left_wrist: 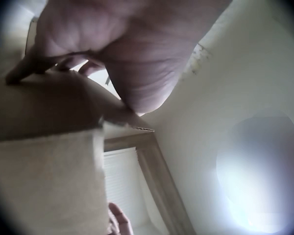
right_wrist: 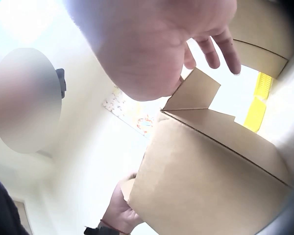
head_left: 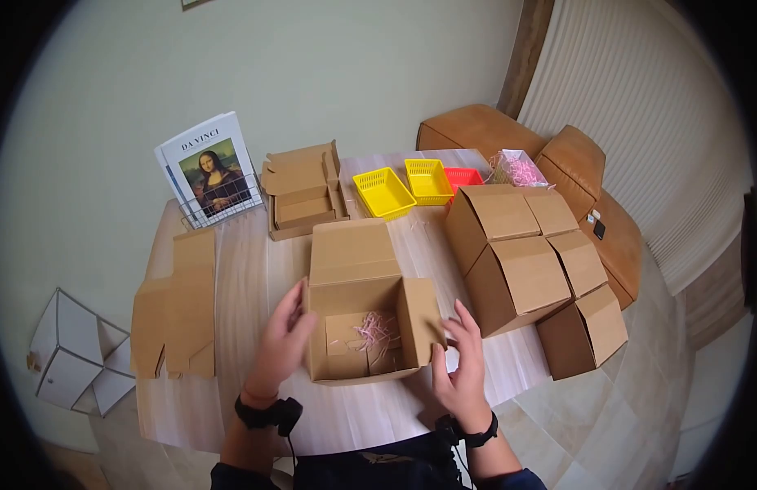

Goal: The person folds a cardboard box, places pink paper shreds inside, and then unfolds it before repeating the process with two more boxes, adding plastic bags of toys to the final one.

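An open cardboard box (head_left: 354, 298) stands in front of me, its lid raised at the back and a side flap (head_left: 423, 314) folded out to the right. Thin pink paper shreds (head_left: 376, 329) lie on its floor. My left hand (head_left: 282, 341) is at the box's left side, fingers extended along the edge; in the left wrist view its fingers overlap the flap (left_wrist: 115, 110) there. Beside the right flap, my right hand (head_left: 463, 363) has its fingers spread, the fingertips right at the flap's edge. The right wrist view shows this hand's palm above the folded-out flap (right_wrist: 193, 90).
Several closed boxes (head_left: 529, 278) stand at the right. Yellow baskets (head_left: 384, 194), a red basket (head_left: 464, 175) and a tray of pink shreds (head_left: 521, 169) are at the back. Flat cardboard (head_left: 178, 318) lies left, below a wire rack (head_left: 223, 204) with a book (head_left: 211, 167).
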